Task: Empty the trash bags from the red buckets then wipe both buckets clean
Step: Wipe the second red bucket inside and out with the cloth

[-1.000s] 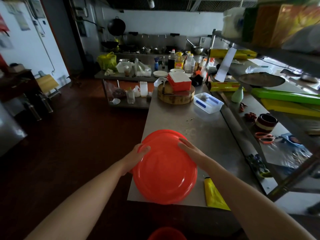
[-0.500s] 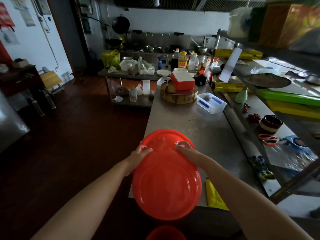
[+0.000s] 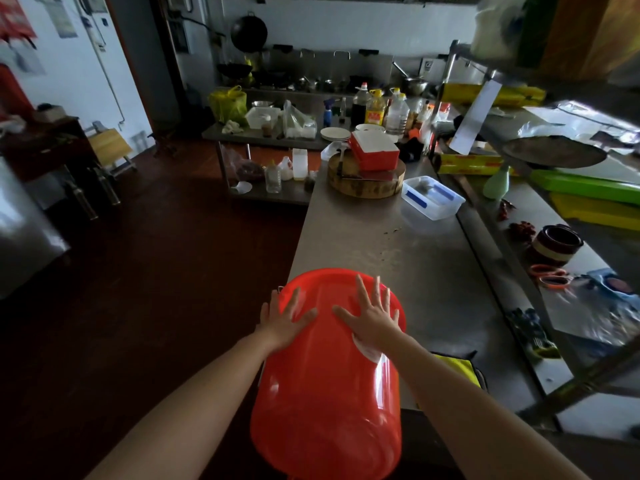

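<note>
Red bucket [image 3: 325, 393] lies tipped over at the near left corner of the steel table [image 3: 415, 271], base end jutting off the edge toward the person. Both arms reach forward. The left hand [image 3: 284, 323] is flat on the upper left of the wall, fingers spread, and the right hand [image 3: 372, 317] is flat just beside it, fingers fanned wide. Neither one curls round anything; these are open palms pressing on plastic. The bucket's long axis runs straight away from the person, mouth facing the far kitchen. A yellow cloth [image 3: 457, 367] sits on the table close by the right forearm. Further up the table stand a clear plastic tub [image 3: 433, 199] and a round chopping block [image 3: 363, 183] carrying a red box [image 3: 375, 152].
</note>
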